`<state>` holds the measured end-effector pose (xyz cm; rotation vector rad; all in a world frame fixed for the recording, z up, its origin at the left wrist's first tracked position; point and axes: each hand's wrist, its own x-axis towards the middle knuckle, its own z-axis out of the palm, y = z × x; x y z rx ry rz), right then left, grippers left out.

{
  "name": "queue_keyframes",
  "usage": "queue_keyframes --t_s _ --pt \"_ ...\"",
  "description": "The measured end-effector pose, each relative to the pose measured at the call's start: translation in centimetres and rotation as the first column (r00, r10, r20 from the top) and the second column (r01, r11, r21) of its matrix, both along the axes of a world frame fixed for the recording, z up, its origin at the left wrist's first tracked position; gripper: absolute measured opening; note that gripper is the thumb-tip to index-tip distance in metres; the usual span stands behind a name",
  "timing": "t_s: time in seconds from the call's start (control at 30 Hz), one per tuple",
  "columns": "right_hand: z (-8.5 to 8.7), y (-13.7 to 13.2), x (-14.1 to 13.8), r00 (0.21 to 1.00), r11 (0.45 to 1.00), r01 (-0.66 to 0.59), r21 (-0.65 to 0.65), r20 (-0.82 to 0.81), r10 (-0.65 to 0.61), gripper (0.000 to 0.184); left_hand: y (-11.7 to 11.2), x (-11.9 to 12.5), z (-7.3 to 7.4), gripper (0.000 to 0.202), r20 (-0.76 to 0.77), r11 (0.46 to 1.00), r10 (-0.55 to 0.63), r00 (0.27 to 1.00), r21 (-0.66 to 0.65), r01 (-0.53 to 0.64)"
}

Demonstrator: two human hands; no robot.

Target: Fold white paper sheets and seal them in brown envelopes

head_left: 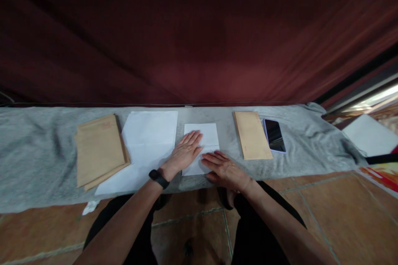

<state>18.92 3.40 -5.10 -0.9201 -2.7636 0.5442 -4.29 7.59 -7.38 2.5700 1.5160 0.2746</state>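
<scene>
Our left hand (188,149) lies palm down, opened out with fingers nearly together, on the folded white sheet (208,133) directly in front of us; our right hand (225,169), loosely open with fingers slightly curved, rests over its four o'clock corner. Neither has anything pinched; both only touch the paper from above. A faint line runs across the sheet, which we take for a crease. Beneath it is our grey cloth-covered bench (211,114), and that soft cover is the first worry: pressure could sink in and leave a blunt or wandering fold. If we pushed unevenly, the layers could slip and the edges come out of square.

At nine o'clock, just beside the sheet, lie larger white sheets (152,132), with our left wrist and its black wristband (158,178) by their near corner; a careless drag of the arm could rumple them. Farther out at nine, brown kraft envelopes (99,149) overlap those sheets in an uneven stack, so a tug might shift both. At three o'clock sit more kraft envelopes (253,134), then a smartphone (275,134) close alongside; a wide outward sweep of our right hand could knock them askew.
</scene>
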Motion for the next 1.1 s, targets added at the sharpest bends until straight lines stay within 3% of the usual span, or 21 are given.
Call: queue_keyframes --t_s 0.1,0.3,0.5,0.77,0.97,1.1 --pt "0.3 0.1 0.9 0.999 0.999 -0.017 -0.028 0.031 0.018 0.058 -1.4 -0.7 1.0 0.058 -0.033 0.999 -0.022 0.999 -0.035 0.021" --pt "1.4 0.2 1.9 0.996 0.996 0.006 -0.088 0.084 0.002 0.072 -5.6 -0.7 2.7 0.07 -0.052 0.98 -0.182 0.982 -0.09 0.177" --pt "1.6 0.1 1.7 0.994 0.995 0.028 -0.099 0.112 -0.017 0.077 -8.0 0.7 2.8 0.056 -0.082 0.992 -0.124 0.989 -0.028 0.122" --pt "2.0 0.1 1.5 0.997 0.996 0.037 -0.075 0.07 -0.031 0.076 -8.4 1.1 2.8 0.057 -0.097 0.994 -0.105 0.99 -0.042 0.102" --pt "2.3 0.5 1.8 0.998 0.994 0.048 -0.1 0.049 -0.043 0.071 -6.9 0.0 2.9 0.04 -0.027 0.997 -0.06 0.998 -0.05 0.058" --pt "2.8 1.1 2.3 0.996 0.985 0.084 -0.153 -0.015 -0.087 0.05 -6.1 -1.2 3.7 0.033 0.113 0.99 -0.043 0.993 -0.132 0.058"
